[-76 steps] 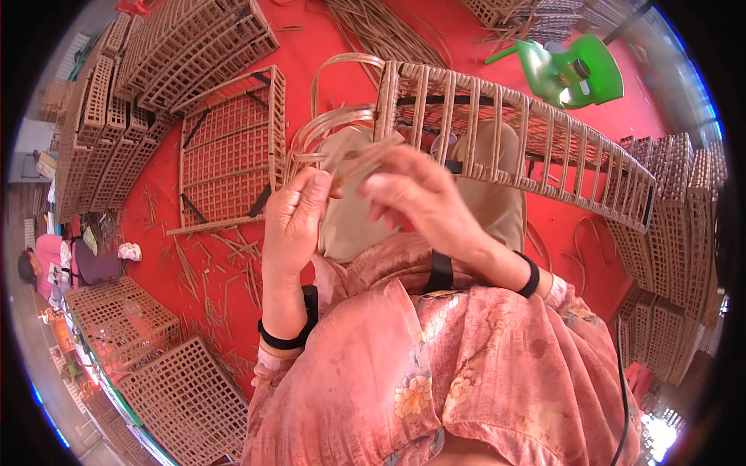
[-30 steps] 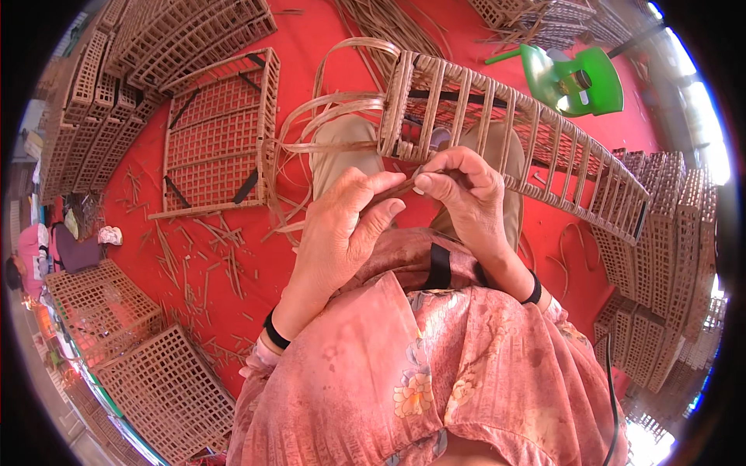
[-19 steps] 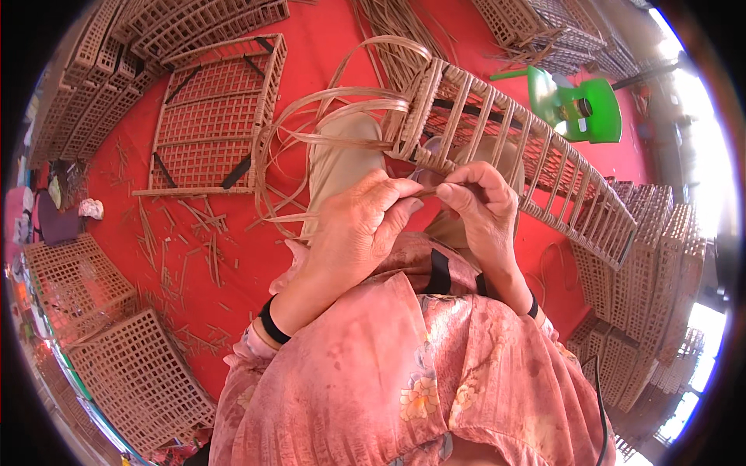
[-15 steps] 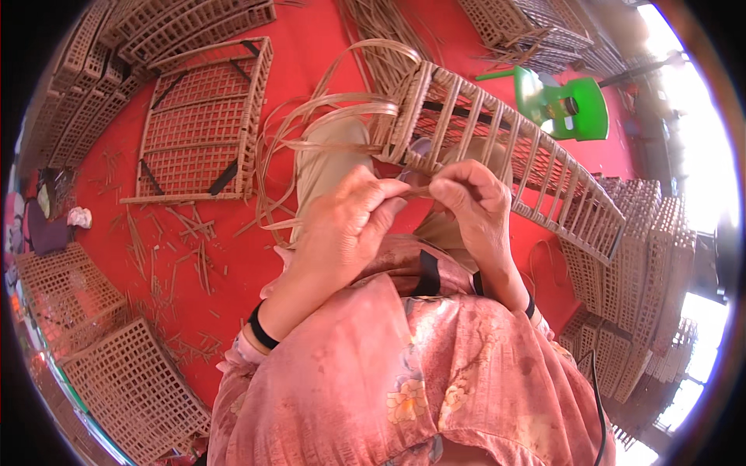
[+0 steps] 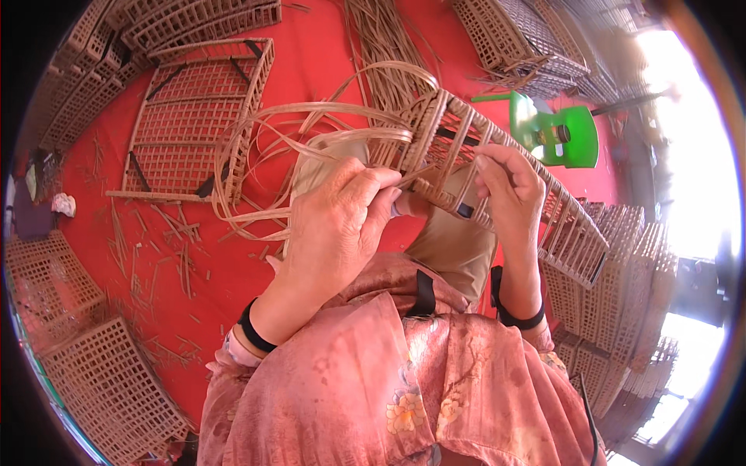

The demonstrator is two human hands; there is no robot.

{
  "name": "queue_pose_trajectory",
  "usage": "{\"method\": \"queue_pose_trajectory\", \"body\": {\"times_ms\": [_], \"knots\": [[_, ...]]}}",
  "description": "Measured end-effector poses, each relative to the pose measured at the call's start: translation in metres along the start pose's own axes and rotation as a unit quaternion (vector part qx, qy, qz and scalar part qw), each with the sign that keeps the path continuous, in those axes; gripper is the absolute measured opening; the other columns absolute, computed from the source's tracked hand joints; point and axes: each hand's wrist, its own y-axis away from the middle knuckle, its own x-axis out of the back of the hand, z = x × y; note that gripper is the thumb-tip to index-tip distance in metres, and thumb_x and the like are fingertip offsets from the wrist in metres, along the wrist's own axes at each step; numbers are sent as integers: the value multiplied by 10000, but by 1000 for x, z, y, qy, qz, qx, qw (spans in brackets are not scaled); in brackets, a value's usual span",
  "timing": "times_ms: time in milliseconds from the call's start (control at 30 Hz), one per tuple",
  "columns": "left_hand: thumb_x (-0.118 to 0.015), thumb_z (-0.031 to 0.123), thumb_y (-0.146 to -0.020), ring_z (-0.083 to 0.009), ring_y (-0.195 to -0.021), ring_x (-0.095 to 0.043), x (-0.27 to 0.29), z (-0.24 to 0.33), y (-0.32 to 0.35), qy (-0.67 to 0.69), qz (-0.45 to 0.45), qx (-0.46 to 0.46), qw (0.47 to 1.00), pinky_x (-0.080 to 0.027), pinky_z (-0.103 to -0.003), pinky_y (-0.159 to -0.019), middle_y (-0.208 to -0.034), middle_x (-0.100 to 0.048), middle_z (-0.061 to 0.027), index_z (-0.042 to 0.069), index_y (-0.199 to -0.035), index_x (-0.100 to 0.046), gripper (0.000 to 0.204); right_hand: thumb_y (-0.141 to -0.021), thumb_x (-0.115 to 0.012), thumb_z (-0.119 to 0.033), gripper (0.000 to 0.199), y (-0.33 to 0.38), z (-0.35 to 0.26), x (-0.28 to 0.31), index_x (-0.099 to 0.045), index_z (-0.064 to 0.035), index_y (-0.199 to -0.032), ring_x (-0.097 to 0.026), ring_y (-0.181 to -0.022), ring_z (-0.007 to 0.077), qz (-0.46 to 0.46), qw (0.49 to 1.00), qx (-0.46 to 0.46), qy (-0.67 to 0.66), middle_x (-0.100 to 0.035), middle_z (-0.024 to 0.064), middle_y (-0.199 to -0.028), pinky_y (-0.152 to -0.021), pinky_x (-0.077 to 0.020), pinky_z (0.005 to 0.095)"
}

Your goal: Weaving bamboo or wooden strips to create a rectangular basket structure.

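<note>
In front of my lap, my left hand (image 5: 338,221) is closed, thumb and forefinger pinching a thin brown weaving strip (image 5: 418,175) near the end of a woven frame. My right hand (image 5: 513,186) is raised beside the frame's slats, fingers loosely curled and apart, with nothing visible in them. The long brown woven frame (image 5: 466,128) slants across my knees, away to the right. Loose strips (image 5: 326,140) loop out leftward from its near end, over my left leg. The inside of my right fingers is partly hidden.
A flat woven lattice panel (image 5: 186,124) lies on the red floor at left, with cut scraps (image 5: 183,256) below it. A bundle of strips (image 5: 388,46) lies ahead. A green plastic chair (image 5: 567,136) stands at right. Stacked woven baskets (image 5: 614,264) line the right side.
My hands have moved apart: the right has let go of the strip and shifted right and up. The left still pinches it. The loose loops have swung left and the view has shifted slightly.
</note>
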Motion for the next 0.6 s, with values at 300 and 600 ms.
{"method": "queue_pose_trajectory", "body": {"times_ms": [300,600], "knots": [[-697,-31,-848,-182,-633,-595,2,-28,-3,15,34,30,999,-470,-299,-559,-797,-601,-81,31,-1009,-679,173,-912,-679,-43,98,2,17,-33,-697,-12,-1003,-545,-676,34,67,993,66,74,-645,1,-781,-612,-440,196],[-700,0,-809,-246,-610,-608,-12,-43,-5,42,14,12,999,-482,-365,-530,-796,-585,-82,49,-1020,-662,220,-898,-656,21,102,7,18,-32,-685,9,-995,-551,-700,42,75,994,53,66,-647,9,-818,-638,-449,194]]}}
